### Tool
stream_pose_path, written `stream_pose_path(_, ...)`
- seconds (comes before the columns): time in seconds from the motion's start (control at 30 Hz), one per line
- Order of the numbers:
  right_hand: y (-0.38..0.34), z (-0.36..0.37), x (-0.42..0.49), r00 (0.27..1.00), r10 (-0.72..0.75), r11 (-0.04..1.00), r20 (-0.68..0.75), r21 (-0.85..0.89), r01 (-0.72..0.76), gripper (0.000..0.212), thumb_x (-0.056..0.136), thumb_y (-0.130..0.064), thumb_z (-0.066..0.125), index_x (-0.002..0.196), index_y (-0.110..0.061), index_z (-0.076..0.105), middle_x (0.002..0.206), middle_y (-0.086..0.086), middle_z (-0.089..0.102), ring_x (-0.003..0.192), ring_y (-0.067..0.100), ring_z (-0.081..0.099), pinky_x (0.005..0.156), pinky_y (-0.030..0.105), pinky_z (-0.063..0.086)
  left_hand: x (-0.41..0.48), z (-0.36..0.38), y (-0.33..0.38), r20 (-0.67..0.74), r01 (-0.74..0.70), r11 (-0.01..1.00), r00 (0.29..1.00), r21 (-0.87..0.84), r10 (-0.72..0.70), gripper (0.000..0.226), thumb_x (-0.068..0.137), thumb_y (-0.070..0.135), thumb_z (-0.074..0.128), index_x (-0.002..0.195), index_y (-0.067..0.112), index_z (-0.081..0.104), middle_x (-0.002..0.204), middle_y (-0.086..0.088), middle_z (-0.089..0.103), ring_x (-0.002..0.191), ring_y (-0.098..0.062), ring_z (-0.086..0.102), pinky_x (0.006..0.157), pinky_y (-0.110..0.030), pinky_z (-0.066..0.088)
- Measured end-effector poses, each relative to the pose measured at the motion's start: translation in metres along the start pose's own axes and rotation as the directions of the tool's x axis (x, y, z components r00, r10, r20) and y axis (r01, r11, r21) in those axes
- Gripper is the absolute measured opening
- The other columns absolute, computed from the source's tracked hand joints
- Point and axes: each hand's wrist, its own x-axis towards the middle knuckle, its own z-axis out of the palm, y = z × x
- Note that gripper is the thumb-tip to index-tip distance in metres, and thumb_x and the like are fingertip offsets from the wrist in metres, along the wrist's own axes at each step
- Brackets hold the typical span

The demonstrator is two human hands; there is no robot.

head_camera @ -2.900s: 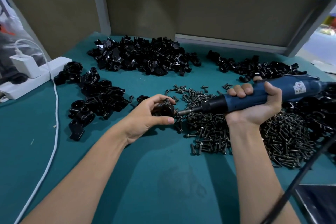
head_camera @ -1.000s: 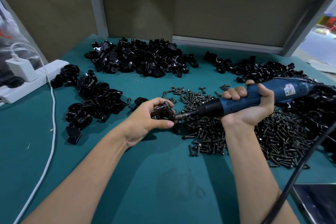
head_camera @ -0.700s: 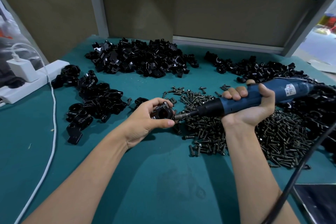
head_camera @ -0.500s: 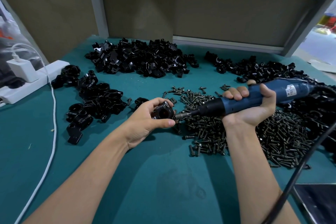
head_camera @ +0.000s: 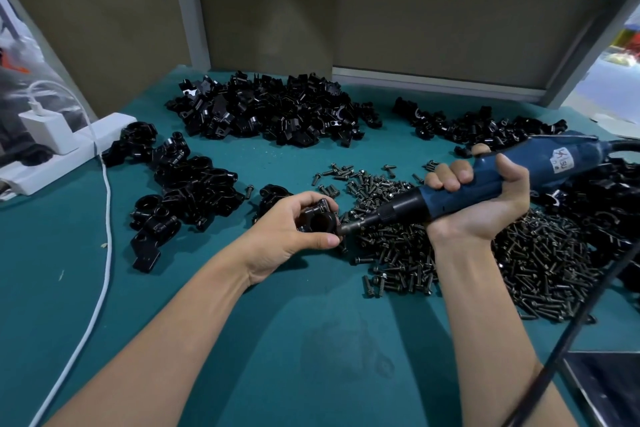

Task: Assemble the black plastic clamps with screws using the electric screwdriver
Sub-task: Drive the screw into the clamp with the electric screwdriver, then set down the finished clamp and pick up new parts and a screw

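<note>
A black plastic clamp [head_camera: 317, 220] is gripped by the left hand [head_camera: 289, 230] above a teal table [head_camera: 311, 340]. The blue electric screwdriver [head_camera: 485, 184], clasped by the right hand [head_camera: 479, 203], is pressed against it, beside piled screws [head_camera: 519, 260].

black clamp [head_camera: 317, 220]: raised, bore facing camera | blue screwdriver [head_camera: 485, 184]: tilted, bit against clamp | screws [head_camera: 540, 267]: loose heap

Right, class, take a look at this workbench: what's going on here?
A person is assembling clamps. The left hand holds a black plastic clamp; the right hand grips a blue electric screwdriver, its bit against the clamp's side. A pile of small dark metal screws lies beneath on the teal table, with heaps of black clamp parts behind.
</note>
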Motion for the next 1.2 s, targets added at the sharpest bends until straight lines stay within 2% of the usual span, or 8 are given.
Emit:
stream_pose_path(0.5,-0.012,0.005,-0.005,0.933,0.089,0.995,0.350,0.014,-0.100,0.044,0.056,-0.033,0.081,0.087,-0.015,0.056,0.051,-0.006,0.047,0.040,0.009,0.042,0.044,0.020,0.038,-0.002,0.001,0.000,0.158,0.128,0.941,0.984,-0.312,-0.082,0.050,0.069,-0.009,0.073,0.117,-0.004,0.060,0.121,-0.024,0.052,0.097,-0.033,0.069,0.085,-0.042,0.060)
stream_pose_path(0.73,-0.054,0.037,-0.016,0.513,0.345,0.891,0.786,-0.102,-0.443,0.029,0.078,-0.004,0.071,0.095,0.006,0.050,0.051,0.011,0.043,0.042,0.021,0.043,0.049,0.031,0.039,-0.008,-0.004,0.006,0.326,0.015,0.980,0.942,0.200,-0.081,0.041,0.076,-0.004,0.078,0.104,0.018,0.058,0.106,-0.004,0.074,0.102,-0.018,0.070,0.081,-0.024,0.054)
stream_pose_path(0.8,-0.071,0.039,-0.030,0.527,0.486,0.869,0.697,-0.324,-0.374,0.029,0.077,-0.004,0.075,0.096,0.005,0.055,0.051,0.015,0.049,0.042,0.023,0.051,0.045,0.033,0.040,-0.006,-0.004,0.005,0.227,-0.013,0.980,0.973,0.198,-0.033,0.038,0.080,-0.004,0.076,0.104,0.017,0.055,0.104,0.001,0.075,0.098,-0.013,0.071,0.076,-0.024,0.056)
stream_pose_path(0.83,-0.082,0.038,-0.040,0.628,0.531,0.803,0.568,-0.574,-0.159,0.033,0.069,-0.013,0.083,0.092,-0.005,0.061,0.050,0.011,0.053,0.041,0.020,0.053,0.040,0.031,0.039,-0.004,-0.003,0.004,0.117,-0.050,0.977,0.993,0.208,0.026,0.037,0.081,-0.001,0.075,0.102,0.022,0.055,0.102,0.007,0.074,0.095,-0.008,0.070,0.073,-0.023,0.055)
stream_pose_path(0.9,-0.096,0.041,-0.064,0.866,0.414,0.282,0.282,-0.944,0.173,0.042,0.051,-0.046,0.090,0.081,-0.027,0.068,0.051,-0.002,0.060,0.040,0.012,0.055,0.036,0.025,0.038,0.002,-0.004,0.001,-0.120,-0.141,0.914,0.973,0.381,0.200,0.036,0.084,0.006,0.074,0.094,0.035,0.054,0.098,0.016,0.069,0.091,-0.002,0.064,0.073,-0.016,0.051)
stream_pose_path(1.03,-0.069,0.040,-0.099,0.836,0.513,-0.576,0.197,-0.642,0.505,0.070,0.054,-0.086,0.059,0.111,-0.048,0.052,0.077,-0.026,0.065,0.064,-0.010,0.061,0.063,0.004,0.048,0.017,-0.009,-0.012,-0.045,-0.213,0.511,0.894,0.833,0.446,0.029,0.086,-0.008,0.059,0.094,0.020,0.058,0.100,0.005,0.059,0.105,-0.017,0.049,0.101,-0.036,0.038)
stream_pose_path(1.1,-0.055,0.023,-0.109,0.823,0.564,-0.698,0.066,-0.494,0.518,0.094,0.056,-0.096,0.044,0.137,-0.053,0.023,0.104,-0.025,0.061,0.091,-0.007,0.060,0.084,0.011,0.048,0.022,-0.010,-0.020,0.031,-0.183,0.314,0.901,0.931,0.433,0.029,0.088,-0.008,0.056,0.102,0.018,0.058,0.114,0.006,0.059,0.133,-0.018,0.035,0.120,-0.043,0.007)
stream_pose_path(1.2,-0.049,0.001,-0.120,0.807,0.586,-0.675,0.073,-0.508,0.535,0.111,0.043,-0.104,0.002,0.143,-0.058,-0.013,0.130,-0.022,0.049,0.113,-0.005,0.052,0.093,0.011,0.041,0.023,-0.012,-0.024,-0.057,-0.072,0.290,0.909,0.954,0.413,0.018,0.099,0.019,0.056,0.114,0.026,0.052,0.134,0.013,0.052,0.151,-0.013,0.011,0.119,-0.043,-0.017)
